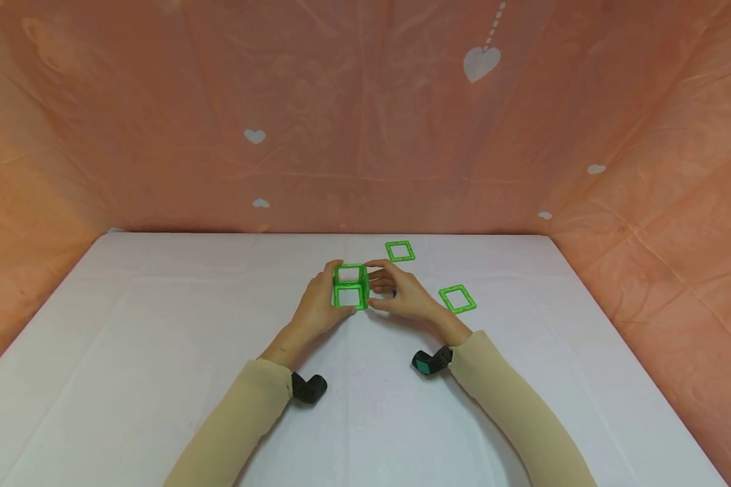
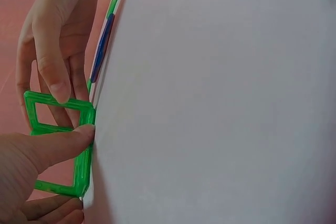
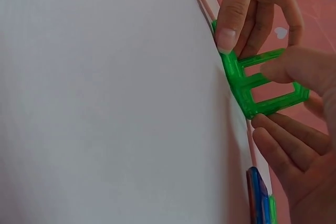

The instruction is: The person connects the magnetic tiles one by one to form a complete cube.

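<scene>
Several green square magnetic tiles (image 1: 348, 285) are joined at their edges near the middle of the white table, with one panel upright on the right side. My left hand (image 1: 321, 306) grips the joined tiles from the left, its thumb at the near edge and its fingers at the far side. From the right, my right hand (image 1: 407, 295) holds the upright panel between thumb and index finger, the other fingers behind it. In the right wrist view, the left thumb (image 3: 229, 27) presses on a green edge. The right thumb (image 2: 52, 72) touches the panel's top in the left wrist view.
Two loose green square tiles lie to the right: one tile (image 1: 404, 258) farther back, another (image 1: 447, 302) beyond the right wrist. A blue piece (image 2: 102, 48) lies on the table by my right hand. An orange sheet with hearts (image 1: 365, 135) surrounds the white table (image 1: 158, 338).
</scene>
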Motion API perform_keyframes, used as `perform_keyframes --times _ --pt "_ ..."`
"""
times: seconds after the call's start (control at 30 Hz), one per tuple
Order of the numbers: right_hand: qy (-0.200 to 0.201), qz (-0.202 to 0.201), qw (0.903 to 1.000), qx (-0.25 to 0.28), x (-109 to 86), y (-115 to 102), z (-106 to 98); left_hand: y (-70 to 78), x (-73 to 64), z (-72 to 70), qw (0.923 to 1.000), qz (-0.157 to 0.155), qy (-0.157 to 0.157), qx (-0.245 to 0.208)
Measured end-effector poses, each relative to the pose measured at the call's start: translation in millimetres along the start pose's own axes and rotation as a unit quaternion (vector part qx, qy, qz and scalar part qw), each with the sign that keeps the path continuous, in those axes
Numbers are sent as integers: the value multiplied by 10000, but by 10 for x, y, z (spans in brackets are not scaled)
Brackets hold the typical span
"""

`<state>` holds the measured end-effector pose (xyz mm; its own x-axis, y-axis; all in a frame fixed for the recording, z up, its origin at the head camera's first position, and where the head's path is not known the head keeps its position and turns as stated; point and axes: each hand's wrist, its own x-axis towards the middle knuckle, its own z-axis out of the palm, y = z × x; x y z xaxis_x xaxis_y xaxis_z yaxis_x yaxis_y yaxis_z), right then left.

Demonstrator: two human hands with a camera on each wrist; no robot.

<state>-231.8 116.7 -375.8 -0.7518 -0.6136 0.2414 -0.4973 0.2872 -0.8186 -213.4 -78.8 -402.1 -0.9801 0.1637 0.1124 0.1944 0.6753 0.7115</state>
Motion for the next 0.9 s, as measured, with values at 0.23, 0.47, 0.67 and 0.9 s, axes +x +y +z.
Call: perform_keyframes --times 0.23,0.47,0.67,0.9 --pt "78 24 9998 -178 32 276 20 3 -24 -4 9999 65 -27 72" --pt "234 98 9988 -408 31 343 39 5 -60 -19 9996 178 -77 190" --pt "268 210 9981 -518 13 319 21 -2 -101 -47 9992 308 -150 210" --pt "495 356 9973 -403 18 368 -15 -3 -152 -89 9979 581 -161 245"
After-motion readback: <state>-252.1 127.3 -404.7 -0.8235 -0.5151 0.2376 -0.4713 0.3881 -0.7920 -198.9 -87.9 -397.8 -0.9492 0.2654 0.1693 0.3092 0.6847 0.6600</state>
